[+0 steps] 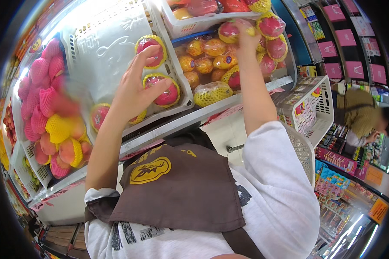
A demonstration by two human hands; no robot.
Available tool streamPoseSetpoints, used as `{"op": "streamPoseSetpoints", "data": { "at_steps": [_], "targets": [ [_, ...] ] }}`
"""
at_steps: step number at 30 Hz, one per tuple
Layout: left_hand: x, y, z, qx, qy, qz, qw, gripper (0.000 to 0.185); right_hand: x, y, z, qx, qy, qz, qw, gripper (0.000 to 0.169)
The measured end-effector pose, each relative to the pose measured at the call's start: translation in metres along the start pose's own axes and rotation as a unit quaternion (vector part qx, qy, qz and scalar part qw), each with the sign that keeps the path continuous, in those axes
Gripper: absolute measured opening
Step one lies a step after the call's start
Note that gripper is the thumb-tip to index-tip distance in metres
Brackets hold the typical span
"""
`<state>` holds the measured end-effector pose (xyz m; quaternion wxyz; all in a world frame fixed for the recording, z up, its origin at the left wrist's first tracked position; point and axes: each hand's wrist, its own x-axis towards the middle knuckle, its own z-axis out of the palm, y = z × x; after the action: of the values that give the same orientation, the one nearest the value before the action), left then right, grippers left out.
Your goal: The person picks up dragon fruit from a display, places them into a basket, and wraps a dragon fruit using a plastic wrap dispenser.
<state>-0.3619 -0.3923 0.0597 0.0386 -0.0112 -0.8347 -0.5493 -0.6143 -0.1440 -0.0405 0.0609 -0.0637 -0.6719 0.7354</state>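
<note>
My right hand (246, 32), fingers partly hidden and blurred, is at a wrapped dragon fruit (229, 31) in a yellow foam net, beside the stacked dragon fruits (271, 26). Over the white plastic crate (116, 42), my left hand (137, 79) has its fingers spread. Its fingertips overlap a netted dragon fruit (156, 53), and its thumb lies over another (165, 94); whether it grips either cannot be told. One more dragon fruit (100, 115) sits by my left forearm. Wrapped yellow-orange fruits (214, 47) fill the section between my arms.
Pink-netted fruits (40, 97) and peaches (68, 150) lie to the left. A white crate (194, 24) of wrapped fruit stands at the far side. White baskets (317, 110) are by my right elbow. A person (358, 108) stands at the right among store shelves. A metal rail (181, 119) edges the display.
</note>
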Motion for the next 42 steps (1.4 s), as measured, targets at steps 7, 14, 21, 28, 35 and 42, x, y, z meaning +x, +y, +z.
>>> {"op": "streamPoseSetpoints", "data": {
  "at_steps": [7,14,21,28,35,42],
  "targets": [
    [0.018,0.013,0.016,-0.458,0.057,-0.12,0.879,0.073,-0.123,-0.12,0.025,-0.127,-0.344,0.058,0.928,0.052],
    [-0.024,-0.033,-0.011,-0.583,0.107,-0.177,0.786,0.058,-0.11,-0.13,0.056,-0.409,-0.521,-0.178,0.727,0.055],
    [-0.024,-0.111,-0.096,-0.32,0.253,-0.213,0.888,0.06,-0.114,-0.015,0.001,-0.482,-0.75,-0.031,0.451,0.082],
    [0.016,-0.134,-0.054,-0.165,0.26,-0.339,0.889,0.092,-0.108,-0.011,0.002,-0.477,-0.744,-0.041,0.466,0.064],
    [0.041,-0.171,-0.032,0.123,0.294,-0.375,0.871,0.099,-0.069,-0.023,-0.005,-0.201,-0.629,0.191,0.726,0.062],
    [0.037,-0.157,-0.044,0.11,0.291,-0.432,0.847,0.102,-0.095,-0.055,0.024,0.202,-0.496,0.304,0.788,0.069]
  ]
}}
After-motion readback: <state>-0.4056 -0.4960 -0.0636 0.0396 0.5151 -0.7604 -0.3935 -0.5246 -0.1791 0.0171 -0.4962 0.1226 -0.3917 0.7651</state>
